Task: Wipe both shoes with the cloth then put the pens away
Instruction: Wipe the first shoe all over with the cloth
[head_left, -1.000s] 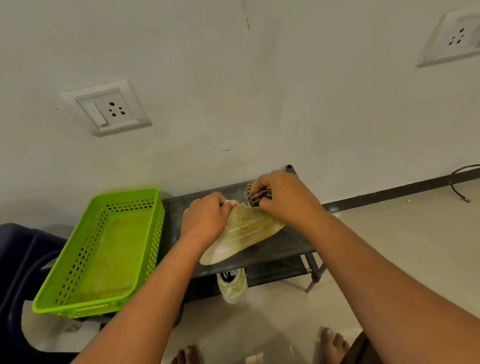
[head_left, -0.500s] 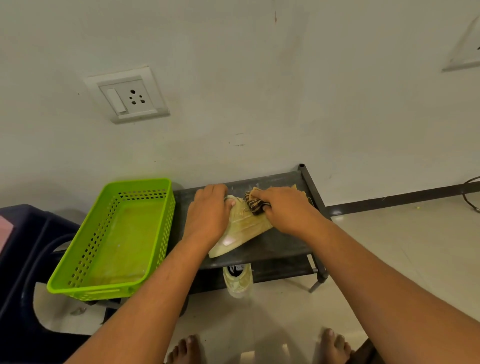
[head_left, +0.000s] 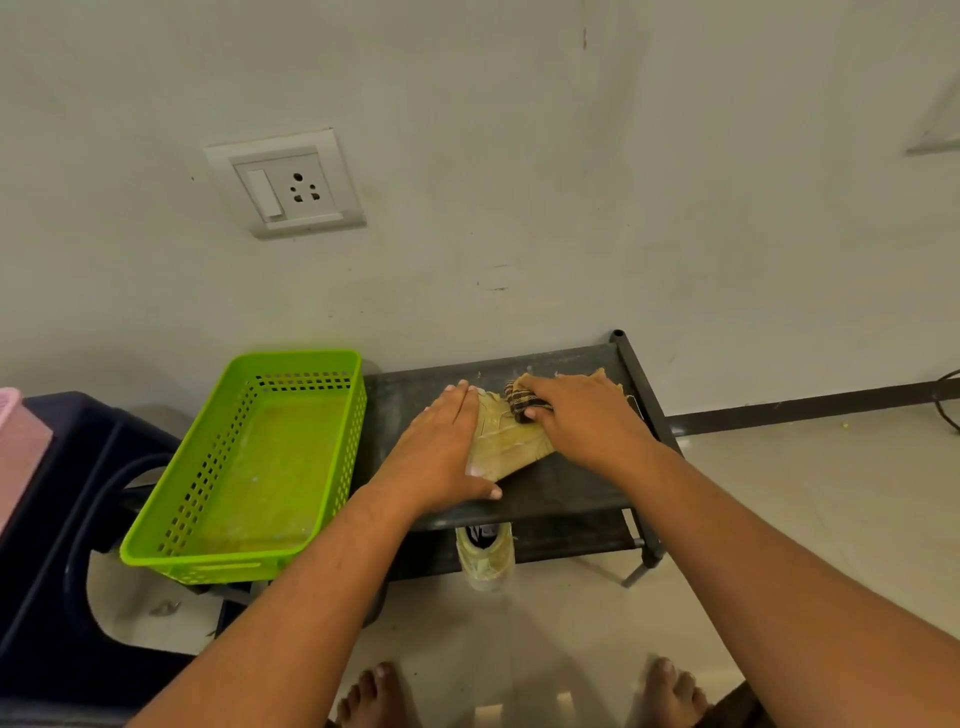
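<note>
Pale wall filled the upper view, with a switch-and-socket plate (head_left: 284, 183) at eleven o'clock from the shoe rack (head_left: 415, 384), which stood against the wall. On the rack's dark top shelf lay a cream shoe (head_left: 511, 447). The left hand (head_left: 441, 452) rested flat on its nine o'clock side, fingers straight and gripping nothing. The right hand (head_left: 582, 415), at the shoe's two o'clock, had its fingers curled round a dark striped cloth (head_left: 522, 402) and held it against the shoe's upper. A second cream shoe (head_left: 485, 558) poked out from the lower shelf at six o'clock. At nine o'clock of the rack, touching it, sat a lime-green perforated basket (head_left: 249, 467), with a dark blue stool (head_left: 47, 571) beyond it.
</note>
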